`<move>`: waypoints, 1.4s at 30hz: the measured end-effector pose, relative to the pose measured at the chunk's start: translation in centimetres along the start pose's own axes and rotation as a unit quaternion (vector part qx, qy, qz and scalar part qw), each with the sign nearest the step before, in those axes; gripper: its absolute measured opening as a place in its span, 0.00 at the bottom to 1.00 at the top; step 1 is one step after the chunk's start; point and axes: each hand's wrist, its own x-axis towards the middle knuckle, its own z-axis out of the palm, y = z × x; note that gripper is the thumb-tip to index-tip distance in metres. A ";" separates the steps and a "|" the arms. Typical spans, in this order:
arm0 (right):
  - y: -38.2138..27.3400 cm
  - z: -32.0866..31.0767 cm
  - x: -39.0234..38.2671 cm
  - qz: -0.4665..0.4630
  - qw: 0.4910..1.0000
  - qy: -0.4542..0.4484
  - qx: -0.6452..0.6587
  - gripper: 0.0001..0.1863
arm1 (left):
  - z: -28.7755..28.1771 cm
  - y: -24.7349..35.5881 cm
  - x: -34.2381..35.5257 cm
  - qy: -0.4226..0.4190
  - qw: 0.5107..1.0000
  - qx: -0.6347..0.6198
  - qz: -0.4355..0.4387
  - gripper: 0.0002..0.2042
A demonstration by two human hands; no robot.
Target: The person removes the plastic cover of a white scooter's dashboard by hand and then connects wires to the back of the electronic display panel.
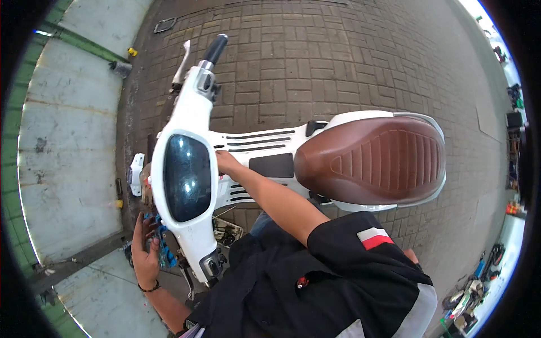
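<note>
A white scooter stands in front of me, with its dark instrument display (pixel 187 178) set in the white handlebar cover (pixel 194 245). My right hand (pixel 227 163) reaches across to the inner front panel, just behind the display. Its fingertips are hidden by the cover, so what they touch does not show. At the scooter's front left, my left hand (pixel 145 256) is raised with its fingers stretched and apart, holding nothing that I can see. Beside its thumb is a crumpled bright blue thing (pixel 167 253), partly hidden by the hand and the scooter.
The scooter's brown seat (pixel 377 160) lies to the right, past the slotted footboard (pixel 262 141). A black grip (pixel 215 49) and a brake lever (pixel 184 62) stick out at the far side. Metal panels (pixel 73 135) line the left. A loose white part (pixel 136 174) is near the front.
</note>
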 end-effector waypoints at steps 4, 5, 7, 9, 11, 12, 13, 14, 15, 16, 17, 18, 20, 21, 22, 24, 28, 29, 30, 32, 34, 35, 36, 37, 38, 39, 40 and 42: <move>-0.8 -2.0 0.4 -0.005 1.000 0.011 -0.016 0.38 | -1.0 -0.4 -3.4 0.046 0.997 -0.034 -0.049 0.34; -1.2 -3.0 -0.1 -0.003 0.999 0.024 -0.036 0.36 | -1.0 -2.1 -4.5 0.066 0.995 -0.058 -0.036 0.29; -1.5 -5.8 -1.6 -0.007 0.995 0.058 -0.076 0.31 | -0.5 -3.9 -7.8 0.134 0.986 -0.055 -0.078 0.27; -0.5 -10.9 -3.9 -0.079 0.971 0.121 -0.189 0.27 | 0.7 -7.4 -11.3 0.203 0.969 -0.073 -0.118 0.25; 1.9 -19.2 -6.5 -0.202 0.916 0.187 -0.290 0.23 | 3.7 -12.5 -15.0 0.254 0.945 -0.131 -0.158 0.23; -0.5 -22.3 -11.0 -0.140 0.921 0.207 -0.300 0.20 | 5.7 -15.0 -17.3 0.277 0.929 -0.166 -0.179 0.21; 1.0 -26.8 -12.9 -0.231 0.898 0.298 -0.227 0.18 | 7.4 -16.6 -17.9 0.290 0.916 -0.199 -0.193 0.21; -2.2 -28.9 -17.1 -0.113 0.941 0.315 -0.060 0.14 | 9.7 -17.1 -18.2 0.291 0.880 -0.207 -0.315 0.18; -1.4 -33.2 -20.1 -0.264 0.840 0.395 -0.263 0.10 | 12.3 -17.7 -18.1 0.284 0.831 -0.211 -0.428 0.16; -2.7 -35.3 -22.2 -0.347 0.772 0.445 -0.294 0.08 | 15.0 -21.8 -21.0 0.214 0.850 -0.213 -0.431 0.15; -3.8 -37.6 -25.4 -0.354 0.749 0.450 -0.334 0.07 | 18.5 -26.8 -24.5 0.142 0.864 -0.215 -0.432 0.13; -2.5 -41.8 -28.2 -0.344 0.686 0.532 -0.358 0.08 | 22.4 -26.0 -22.7 0.090 0.837 -0.252 -0.477 0.13; -1.3 -47.0 -34.0 -0.334 0.647 0.606 -0.320 0.13 | 27.9 -20.6 -19.0 0.022 0.816 -0.293 -0.498 0.12; 1.3 -51.0 -36.7 -0.237 0.599 0.650 -0.402 0.16 | 29.8 -18.2 -16.8 -0.004 0.836 -0.282 -0.470 0.12; 4.4 -54.3 -39.6 -0.134 0.536 0.681 -0.480 0.20 | 31.0 -15.5 -14.2 -0.019 0.871 -0.251 -0.421 0.12; 7.3 -56.5 -43.4 0.010 0.542 0.703 -0.461 0.27 | 32.9 -12.0 -9.5 -0.034 0.927 -0.195 -0.319 0.13; 9.3 -59.7 -46.0 0.009 0.565 0.704 -0.430 0.38 | 36.4 -12.5 2.6 0.095 0.976 -0.146 -0.127 0.19; 11.1 -62.0 -47.2 0.017 0.594 0.705 -0.386 0.40 | 36.1 -9.2 6.3 0.101 0.956 -0.222 -0.162 0.20; 13.5 -64.1 -48.6 0.000 0.650 0.698 -0.300 0.41 | 35.7 -5.3 9.9 0.102 0.930 -0.296 -0.194 0.22; 16.4 -67.1 -50.0 -0.048 0.744 0.655 -0.122 0.45 | 35.3 -5.1 16.9 0.108 0.889 -0.366 -0.254 0.35; 16.6 -67.0 -49.2 -0.076 0.762 0.641 -0.053 0.46 | 34.1 -5.4 21.5 0.176 0.808 -0.452 -0.334 0.38; 16.3 -66.6 -48.5 -0.091 0.771 0.630 -0.021 0.48 | 33.4 -5.5 22.9 0.208 0.797 -0.447 -0.349 0.40; 16.5 -66.2 -48.8 -0.091 0.770 0.632 -0.007 0.46 | 33.8 -5.0 24.3 0.230 0.781 -0.446 -0.371 0.37; 16.3 -65.8 -48.5 -0.093 0.775 0.625 0.006 0.45 | 33.3 -5.6 24.8 0.241 0.781 -0.443 -0.369 0.34; 15.8 -65.4 -48.2 -0.096 0.781 0.617 0.018 0.43 | 33.0 -6.1 25.4 0.252 0.780 -0.439 -0.367 0.33; 15.6 -65.4 -48.5 -0.094 0.783 0.615 0.022 0.44 | 32.8 -6.0 25.8 0.267 0.762 -0.446 -0.386 0.32; 15.5 -65.4 -48.6 -0.093 0.787 0.609 0.025 0.44 | 32.5 -6.5 26.0 0.271 0.742 -0.459 -0.407 0.29; 15.7 -65.8 -49.5 -0.094 0.787 0.610 0.004 0.43 | 33.4 -7.1 25.8 0.241 0.740 -0.490 -0.393 0.30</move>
